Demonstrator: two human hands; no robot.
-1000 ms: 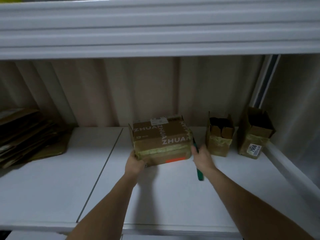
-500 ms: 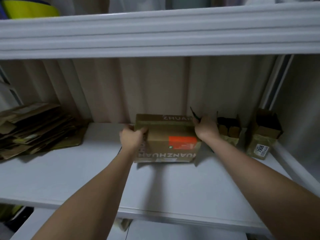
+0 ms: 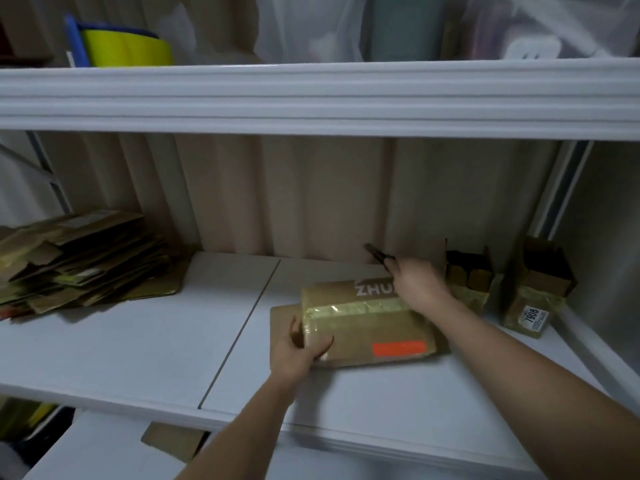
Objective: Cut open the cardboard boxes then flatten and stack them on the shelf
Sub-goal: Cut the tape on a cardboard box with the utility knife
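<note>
I am looking down at the white shelf board [image 3: 138, 341], where I am working the brown cardboard box printed with white letters and an orange sticker [image 3: 367, 327]. It is lying low on the board, right of the middle seam, with a flap spreading out flat on its left, so I judge it is partly collapsed but not yet fully flat. My left hand [image 3: 298, 348] is gripping the box's near left corner, fingers curled over the taped edge. My right hand [image 3: 415, 282] is closing around the dark-handled cutting tool [image 3: 377, 252], whose tip is pointing back toward the beige corrugated wall [image 3: 311, 195]; that hand is hovering over the box's far right edge, and whether it is touching the cardboard I cannot tell.

On the left, a heap of flattened brown cardboard [image 3: 79, 261] is already lying stacked, so part of the job is finished. Two small open-topped cardboard boxes [image 3: 471, 278] [image 3: 536, 292] are standing upright at the right end, apparently not flattened yet. I reckon this box is needing pressing down and moving to the heap, then those two.
</note>
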